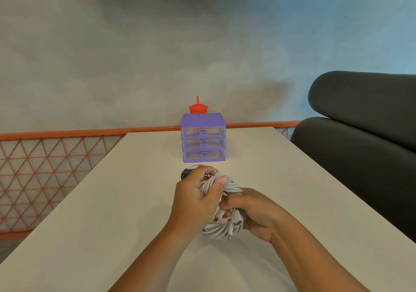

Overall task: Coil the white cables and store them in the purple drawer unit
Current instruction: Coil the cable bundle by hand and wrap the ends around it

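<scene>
Head view: the only camera, looking down over a pale table (108, 201).
Landmark: a purple drawer unit (203, 120) stands at the far middle of the table.
Cables: a bundle of white cables (213, 229) is held off the table in front of the drawer unit, on the person's side and well apart from it.
Left hand: the left hand (193, 195) grips the top of the bundle, thumb pressed over the loops.
Right hand: the right hand (256, 213) has its fingers curled round the lower loops.
Handling: the cables look light, soft and springy, so the loops will likely loosen if let go. The best hold is across the whole ring, pinching all the strands together, not at the loose plug ends (236, 226).
Risk: a dangling plug could catch on a drawer edge on the way in.
Count, drawers: three clear drawers (203, 143), all closed, so one must be pulled open first.
Count, cables: at least three plug ends show; the number of cables cannot be told.
Count, other: one red cup (198, 108) with a straw behind the drawer unit; one small round disc (186, 174) just in front of it, partly hidden by the left hand.
Surroundings: an orange mesh railing (45, 167) to the left of the drawer unit, a dark seat (360, 138) to its right.
</scene>
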